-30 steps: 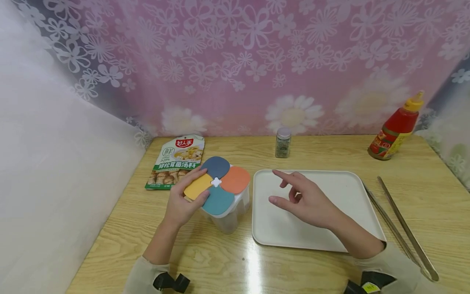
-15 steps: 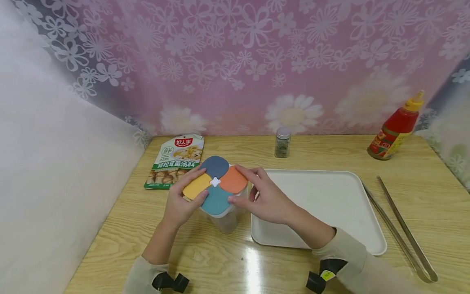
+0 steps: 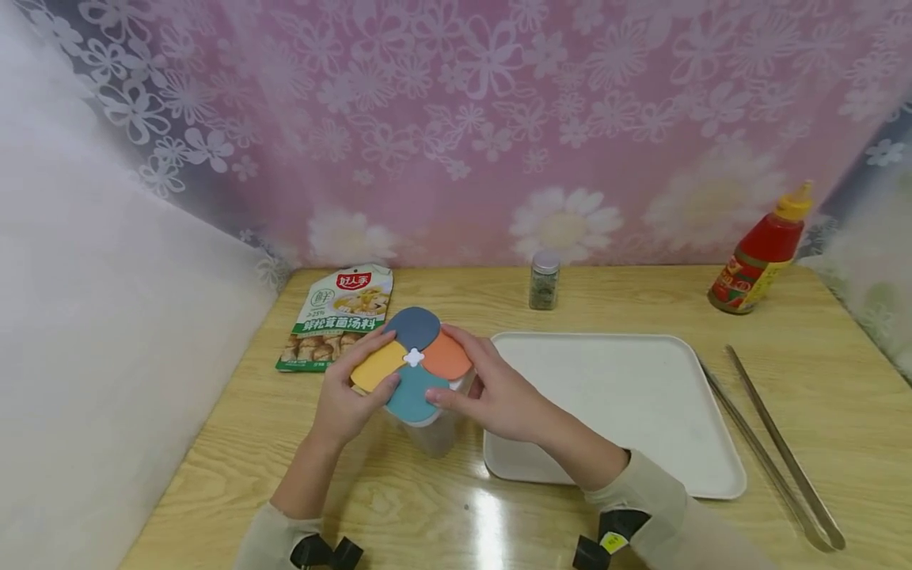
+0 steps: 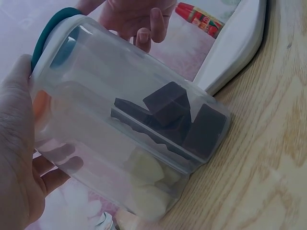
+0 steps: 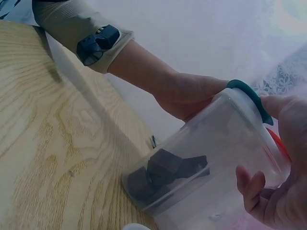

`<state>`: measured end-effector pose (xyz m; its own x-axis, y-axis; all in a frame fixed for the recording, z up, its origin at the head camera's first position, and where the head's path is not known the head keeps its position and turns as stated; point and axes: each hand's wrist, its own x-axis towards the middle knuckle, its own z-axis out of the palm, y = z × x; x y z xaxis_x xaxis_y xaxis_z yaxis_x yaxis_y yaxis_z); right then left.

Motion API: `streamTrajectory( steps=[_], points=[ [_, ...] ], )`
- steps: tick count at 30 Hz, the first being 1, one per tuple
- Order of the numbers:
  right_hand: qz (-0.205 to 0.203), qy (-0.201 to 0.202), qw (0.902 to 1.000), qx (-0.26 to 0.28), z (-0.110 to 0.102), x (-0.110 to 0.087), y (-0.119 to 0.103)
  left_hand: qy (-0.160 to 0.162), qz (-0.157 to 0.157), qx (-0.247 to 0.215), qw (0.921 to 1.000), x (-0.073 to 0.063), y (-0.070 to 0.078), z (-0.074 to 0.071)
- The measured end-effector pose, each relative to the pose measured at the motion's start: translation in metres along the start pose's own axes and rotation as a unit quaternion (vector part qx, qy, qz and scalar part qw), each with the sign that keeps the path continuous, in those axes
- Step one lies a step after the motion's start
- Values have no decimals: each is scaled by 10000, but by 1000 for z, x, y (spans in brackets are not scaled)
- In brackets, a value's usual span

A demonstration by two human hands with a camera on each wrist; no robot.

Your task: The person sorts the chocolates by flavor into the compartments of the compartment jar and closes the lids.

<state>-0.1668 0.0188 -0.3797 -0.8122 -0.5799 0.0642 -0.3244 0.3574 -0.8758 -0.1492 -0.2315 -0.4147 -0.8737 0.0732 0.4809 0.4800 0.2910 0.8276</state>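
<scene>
A translucent storage container [image 4: 105, 72] stands on the wooden table, topped by a petal-shaped lid [image 3: 412, 396] in blue, orange, teal and yellow. Dark block-like chunks [image 4: 168, 105] lie at the bottom of one compartment, pale pieces [image 4: 146, 196] in another. My left hand [image 3: 347, 400] holds the lid's left side, its thumb between the yellow and teal petals. On the right side, my right hand [image 3: 504, 402] grips the lid, with the thumb on the teal petal and the index finger along the orange one. The lid looks flat and seated on the container.
A white tray [image 3: 613, 404] lies right of the container, with metal tongs [image 3: 773, 451] beyond it. Behind stand a small spice jar [image 3: 545, 281] and a red sauce bottle [image 3: 758, 257]. A mushroom soup seasoning packet [image 3: 338, 317] lies at the back left.
My right hand has moved left from above the tray and taken hold of the lid's right side. The left hand has kept its hold, and the container stands where it was.
</scene>
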Motion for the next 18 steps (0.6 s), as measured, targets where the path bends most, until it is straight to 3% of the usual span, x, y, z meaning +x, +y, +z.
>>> streamTrajectory(
  steps=[11,18],
  points=[
    [66,-112,9997,-219,-3,-4,-2,3,-123,94,9999,-2,4,2],
    [170,-102,9967,-792,-22,-10,5,-385,-283,481,9977,7,7,-3]
  ],
)
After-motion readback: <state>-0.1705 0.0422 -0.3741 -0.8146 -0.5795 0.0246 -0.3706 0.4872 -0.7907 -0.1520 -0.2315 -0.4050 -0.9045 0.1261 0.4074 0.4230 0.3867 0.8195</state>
